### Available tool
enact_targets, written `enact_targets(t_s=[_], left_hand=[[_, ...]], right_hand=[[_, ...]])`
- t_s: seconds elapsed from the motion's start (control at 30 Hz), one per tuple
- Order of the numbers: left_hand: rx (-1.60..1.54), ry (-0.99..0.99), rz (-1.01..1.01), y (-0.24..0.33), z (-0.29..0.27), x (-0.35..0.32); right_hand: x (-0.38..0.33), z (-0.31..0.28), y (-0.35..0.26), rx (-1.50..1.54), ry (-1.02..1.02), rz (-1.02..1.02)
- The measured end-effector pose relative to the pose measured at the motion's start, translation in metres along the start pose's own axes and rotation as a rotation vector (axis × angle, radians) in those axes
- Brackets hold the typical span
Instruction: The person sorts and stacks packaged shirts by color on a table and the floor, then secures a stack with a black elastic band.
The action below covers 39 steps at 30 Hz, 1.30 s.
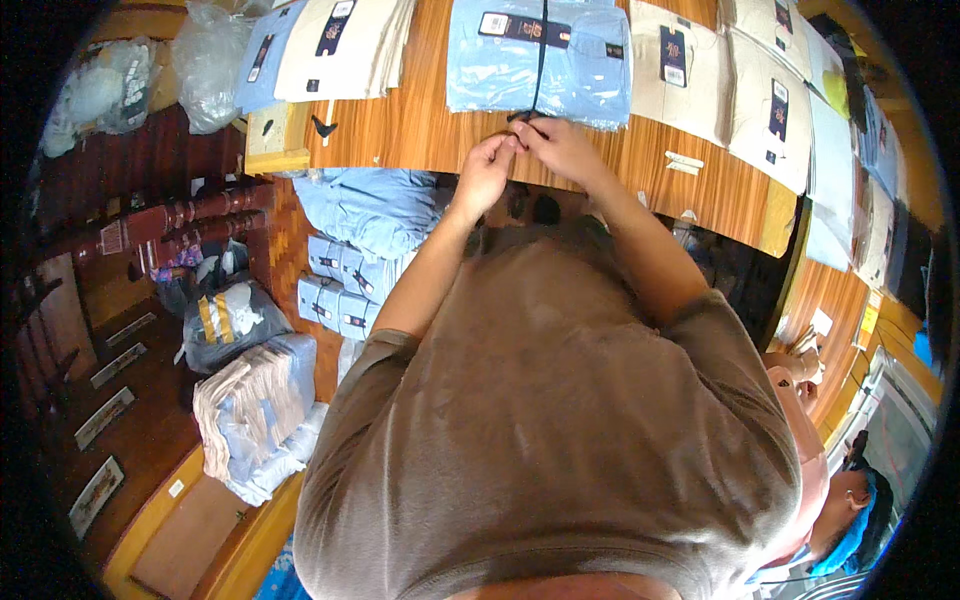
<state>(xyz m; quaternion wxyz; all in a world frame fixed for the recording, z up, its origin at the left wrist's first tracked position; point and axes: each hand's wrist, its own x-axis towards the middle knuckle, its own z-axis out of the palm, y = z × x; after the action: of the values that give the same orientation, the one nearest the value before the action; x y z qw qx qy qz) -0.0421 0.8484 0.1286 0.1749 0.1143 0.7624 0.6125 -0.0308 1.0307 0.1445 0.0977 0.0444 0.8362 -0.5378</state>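
A bundle of light blue folded garments in clear plastic [590, 80] lies on the wooden table, with a dark label across its top. A black cord [541, 65] runs over the bundle from back to front and comes down at its near edge. There my left hand [484, 178] and my right hand [562, 150] meet, thumbs and fingertips pinched close together on the cord. Its ends are mostly hidden by my fingers. Both hands are just in front of the bundle, over the table's near edge.
Cream folded garments [670, 75] stand right of the bundle, and another cream stack [345, 50] left of it. A black scrap [322, 128] lies near the table edge [400, 145]. Below left are loose blue garments [370, 210] and tied blue bundles [345, 305]. Another person [845, 515] is at lower right.
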Motion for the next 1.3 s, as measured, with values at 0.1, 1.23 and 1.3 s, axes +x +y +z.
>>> enact_targets(t_s=[0.1, 1.23, 1.3], left_hand=[[-0.061, -0.071, -0.072, -0.009, -0.001, -0.001], [0.745, -0.241, -0.58, -0.075, -0.167, -0.218], [0.347, 0.023, -0.422, -0.024, -0.151, -0.202]], right_hand=[[0.002, -0.003, -0.005, -0.081, -0.057, 0.096], [-0.035, 0.042, -0.047, -0.101, 0.045, -0.128], [-0.027, 0.067, -0.069, 0.058, -0.158, 0.006]])
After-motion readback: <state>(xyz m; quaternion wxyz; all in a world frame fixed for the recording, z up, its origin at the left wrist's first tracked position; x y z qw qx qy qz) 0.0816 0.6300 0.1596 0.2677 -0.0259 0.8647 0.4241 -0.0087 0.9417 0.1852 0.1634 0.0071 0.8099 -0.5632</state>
